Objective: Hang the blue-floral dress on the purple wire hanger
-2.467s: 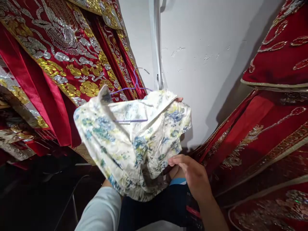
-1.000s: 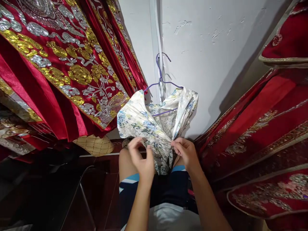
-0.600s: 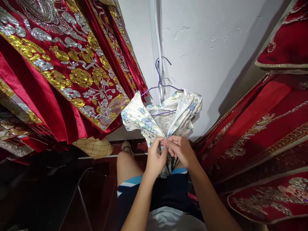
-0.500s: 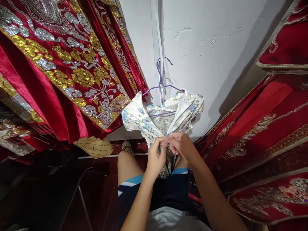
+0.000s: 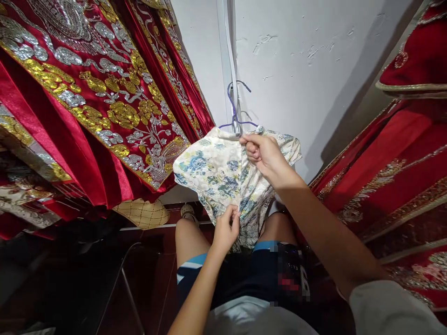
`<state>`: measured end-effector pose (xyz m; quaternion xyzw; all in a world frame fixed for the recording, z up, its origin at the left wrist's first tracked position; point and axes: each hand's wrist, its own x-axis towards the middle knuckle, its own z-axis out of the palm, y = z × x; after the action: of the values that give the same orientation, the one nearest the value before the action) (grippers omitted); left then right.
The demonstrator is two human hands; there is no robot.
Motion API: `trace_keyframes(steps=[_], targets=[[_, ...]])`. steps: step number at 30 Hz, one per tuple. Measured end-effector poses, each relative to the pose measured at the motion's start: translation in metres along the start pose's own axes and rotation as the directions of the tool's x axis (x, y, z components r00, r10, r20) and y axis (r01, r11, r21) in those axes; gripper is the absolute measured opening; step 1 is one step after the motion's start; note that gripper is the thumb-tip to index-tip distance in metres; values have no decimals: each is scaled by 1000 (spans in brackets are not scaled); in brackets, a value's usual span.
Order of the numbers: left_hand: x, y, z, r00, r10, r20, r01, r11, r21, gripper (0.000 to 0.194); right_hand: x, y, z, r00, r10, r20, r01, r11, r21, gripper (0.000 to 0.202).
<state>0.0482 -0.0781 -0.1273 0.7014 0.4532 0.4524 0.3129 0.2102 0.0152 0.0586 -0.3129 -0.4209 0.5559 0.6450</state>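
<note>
White wall [image 5: 296, 28], chipped in places, stands beyond both hands, with red garments embroidered in gold and silver [image 5: 101, 93] to the left of the grip and beaded red garments [image 5: 401, 139] to its right. Between them the person's right hand [image 5: 263, 156] is raised to the neckline of a pale floral garment [image 5: 216, 172], thumb and index finger closed together in a pinch at the top of the front seam, the other fingers curled into the palm; whatever small part sits between those fingertips is too small to make out. Lower down, nearer the body, the left hand [image 5: 225, 228] has thumb and fingertips drawn together on the cloth at the lower stretch of the same seam, with a small gap between thumb and palm. Its back faces up toward the camera. From one pinch to the other the seam runs nearly straight, and the garment spreads out to either side of it, its shoulders flanking the right hand and its gathered bottom falling past the left hand between the knees. Just beyond the right fingertips a purple hanger [image 5: 234, 116] rises from the neckline, its hook in front of a pale strip [image 5: 228, 42] on the wall. Left of the left hand, well apart from it, are a cream quilted cloth [image 5: 143, 213] and a metal bar [image 5: 132, 298].
</note>
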Motion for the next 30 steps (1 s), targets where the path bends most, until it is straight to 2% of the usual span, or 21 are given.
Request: trace_keyframes(steps=[4, 6, 8, 9, 11, 12, 13, 16, 19, 21, 23, 26, 28, 29, 30], targets=[[7, -4, -8, 1000, -21, 8, 21, 999, 26, 14, 0, -1, -1, 996, -84, 28, 85, 995, -52, 15], [19, 6, -16, 999, 49, -2, -49, 998, 36, 15, -6, 3, -1, 990, -129, 64, 136, 984, -115, 16], [39, 27, -27, 982, 178, -68, -177, 984, 22, 16, -13, 5, 0, 983, -163, 83, 174, 971, -165, 16], [51, 41, -33, 960, 251, -124, -251, 968, 16, 19, -15, 4, 0, 981, -173, 87, 186, 965, -182, 16], [81, 70, -46, 884, 395, -252, -391, 918, 67, 30, -19, 1, 2, 976, -191, 104, 209, 955, -211, 17], [97, 84, -51, 853, 449, -267, -439, 893, 102, 34, -20, -1, 3, 973, -201, 117, 223, 949, -225, 17], [112, 97, -56, 834, 490, -255, -470, 872, 137, 35, -20, -2, 3, 968, -213, 132, 240, 941, -240, 18], [146, 122, -63, 813, 572, -106, -532, 805, 264, 23, -17, -3, -1, 950, -274, 150, 307, 907, -289, 18], [156, 133, -64, 797, 603, -31, -557, 754, 347, 20, -12, 11, -12, 943, -315, 107, 332, 877, -348, 19], [155, 135, -68, 785, 616, -72, -559, 753, 347, 18, -9, 28, -21, 948, -308, 77, 312, 860, -403, 22], [152, 134, -79, 772, 602, -204, -538, 789, 297, 17, -10, 47, -29, 958, -279, 61, 275, 843, -463, 26], [149, 122, -110, 713, 477, -514, -496, 861, 111, 14, -20, 69, -38, 983, -184, 23, 173, 866, -468, 25], [146, 106, -132, 690, 262, -675, -469, 872, -141, 14, -30, 76, -39, 993, -122, 9, 114, 904, -412, 20], [142, 96, -142, 701, 99, -706, -441, 839, -320, 16, -36, 77, -38, 995, -102, 19, 101, 918, -383, 19], [138, 84, -150, 720, -63, -691, -405, 771, -492, 20, -41, 78, -36, 995, -92, 34, 98, 928, -359, 19]])
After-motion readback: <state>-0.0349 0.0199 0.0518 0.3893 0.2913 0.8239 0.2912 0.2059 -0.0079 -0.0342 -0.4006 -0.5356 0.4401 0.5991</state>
